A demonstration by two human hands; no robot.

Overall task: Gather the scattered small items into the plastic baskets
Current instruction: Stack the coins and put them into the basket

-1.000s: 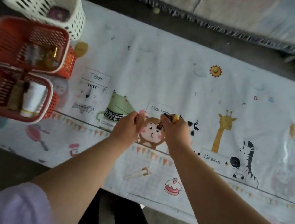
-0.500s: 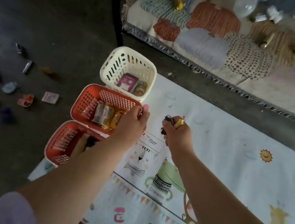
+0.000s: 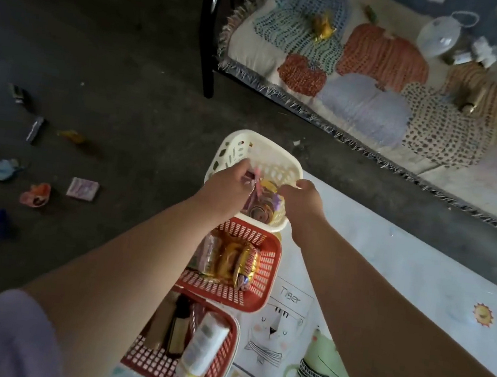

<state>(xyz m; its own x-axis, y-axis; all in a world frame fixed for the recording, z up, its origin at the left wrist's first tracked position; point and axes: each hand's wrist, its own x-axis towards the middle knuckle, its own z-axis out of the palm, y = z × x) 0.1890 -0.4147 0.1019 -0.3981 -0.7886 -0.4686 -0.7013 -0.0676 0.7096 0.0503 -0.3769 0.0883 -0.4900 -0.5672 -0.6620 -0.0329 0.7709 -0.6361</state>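
Note:
The white plastic basket (image 3: 257,153) stands at the far end of a row of three baskets, and both my hands hang over it. My left hand (image 3: 225,187) pinches a small pink and purple item (image 3: 253,183) just above the basket's inside. My right hand (image 3: 300,198) is at the basket's right rim with its fingers curled downward; whatever is under them is hidden. Inside the white basket lie a round roll (image 3: 259,213) and other small things. Behind my arms are the middle red basket (image 3: 265,278) with shiny wrapped items and the near red basket (image 3: 221,374) with a white tube.
The baskets sit at the left end of a white animal-print mat (image 3: 387,266). On the dark floor to the left lie scattered items: a pink box (image 3: 82,188), an orange piece (image 3: 36,195), a blue piece (image 3: 3,169), a dark stick (image 3: 35,129). A fringed pumpkin blanket (image 3: 376,88) carries more small things.
Both hands moved from the middle of the mat leftward and forward, past the red baskets, to over the white basket. The dark and yellow item seen in my right hand no longer shows.

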